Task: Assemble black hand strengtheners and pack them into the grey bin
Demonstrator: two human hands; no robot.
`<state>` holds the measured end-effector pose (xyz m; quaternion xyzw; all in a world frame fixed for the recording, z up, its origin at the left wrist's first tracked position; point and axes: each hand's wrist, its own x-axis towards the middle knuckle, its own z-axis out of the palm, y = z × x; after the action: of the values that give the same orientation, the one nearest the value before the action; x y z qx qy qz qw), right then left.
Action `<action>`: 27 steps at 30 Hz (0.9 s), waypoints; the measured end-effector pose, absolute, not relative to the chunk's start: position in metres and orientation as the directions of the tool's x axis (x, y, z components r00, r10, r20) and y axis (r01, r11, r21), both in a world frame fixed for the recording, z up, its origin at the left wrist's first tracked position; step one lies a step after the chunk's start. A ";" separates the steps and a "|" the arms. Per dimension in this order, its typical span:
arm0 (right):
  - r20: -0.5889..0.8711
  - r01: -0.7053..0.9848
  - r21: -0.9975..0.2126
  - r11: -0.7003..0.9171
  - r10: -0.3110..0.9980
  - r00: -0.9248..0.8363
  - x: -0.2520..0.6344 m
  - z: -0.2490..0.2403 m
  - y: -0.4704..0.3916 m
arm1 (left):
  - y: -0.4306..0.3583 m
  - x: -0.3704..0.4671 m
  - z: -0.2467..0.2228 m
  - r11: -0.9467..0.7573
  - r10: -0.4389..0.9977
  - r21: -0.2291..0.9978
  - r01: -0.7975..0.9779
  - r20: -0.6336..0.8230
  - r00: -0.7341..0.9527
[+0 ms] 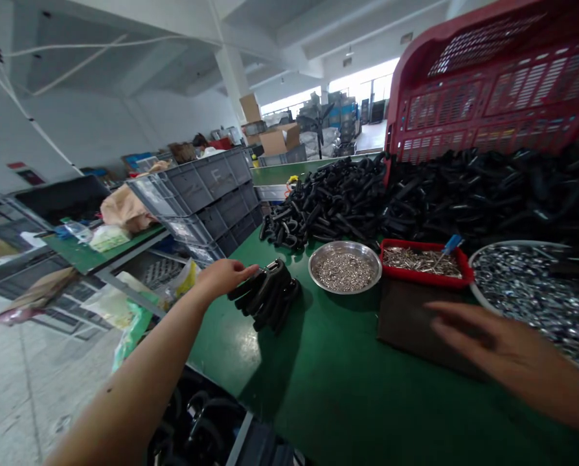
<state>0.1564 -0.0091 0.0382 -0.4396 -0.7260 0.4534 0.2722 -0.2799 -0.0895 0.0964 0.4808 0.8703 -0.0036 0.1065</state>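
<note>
Glossy plastic parts [271,294], shiny metal bowl [344,247]

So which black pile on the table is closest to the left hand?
The small, lined-up stack at the left hand, left of the silver bowl. The big heap is jumbled and farther back.

Mid tbl [328,369] free; black pcs [272,294] L, bowl [315,266] ahead obstr.

one head-worn view looks forward and down, close above green table [328,362]
</note>
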 end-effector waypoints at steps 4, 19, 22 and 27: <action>-0.304 0.216 -0.952 -0.215 0.606 -0.735 0.015 0.024 -0.030 | -0.079 -0.319 0.073 0.690 0.710 0.417 0.592 -0.550 -0.440; -0.491 -0.123 -0.730 -0.672 0.641 -0.591 -0.136 0.016 -0.053 | -0.102 -0.294 0.019 0.593 0.785 0.800 -0.087 -0.599 -0.159; -0.405 -0.107 -0.766 -0.634 0.605 -0.686 -0.132 0.018 -0.050 | -0.112 -0.278 0.023 0.470 0.860 0.882 -0.046 -0.469 -0.202; 0.005 -0.136 -0.981 -0.139 0.681 -0.732 -0.094 0.034 -0.046 | -0.139 -0.239 0.033 -0.047 0.951 0.995 0.085 0.071 -0.300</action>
<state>-0.0942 -0.0461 0.0335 -0.2304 -0.5915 0.7184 0.2843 -0.2394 -0.1388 0.0332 0.4511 0.5742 0.5658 0.3830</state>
